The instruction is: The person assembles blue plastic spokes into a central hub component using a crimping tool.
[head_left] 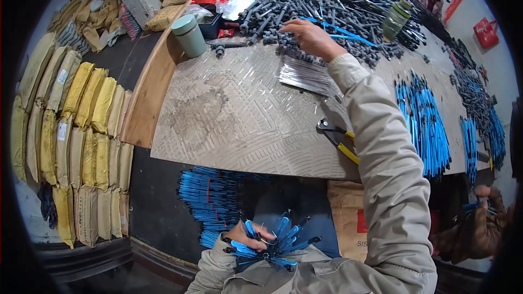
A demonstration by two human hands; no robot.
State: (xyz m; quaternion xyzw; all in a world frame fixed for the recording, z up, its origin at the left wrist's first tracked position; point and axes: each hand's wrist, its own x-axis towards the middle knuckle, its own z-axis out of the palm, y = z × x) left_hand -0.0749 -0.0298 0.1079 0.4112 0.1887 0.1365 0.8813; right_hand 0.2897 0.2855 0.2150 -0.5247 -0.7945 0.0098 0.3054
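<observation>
Low in front of my lap, my left hand (249, 236) is closed around a fanned-out bunch of thin blue tubes (283, 239) with black ends. A thin pale strand stands out near its fingers. My right arm reaches across the table, and my right hand (313, 39) is over the near edge of a heap of dark grey plastic fittings (272, 13). Its fingers are stretched toward the fittings; the thumb is hidden. Just below that hand lies a stack of thin silvery strips (305, 75). Cutting pliers (338, 139) with yellow handles rest beside my right forearm.
Blue tube bundles (422, 125) lie right of my arm; more tubes (210, 201) are stacked below the table edge. A green lidded cup (189, 35) and a bottle (396, 19) stand on the table. Packed sacks (87, 98) line the left. Another person's hand (482, 198) works at right.
</observation>
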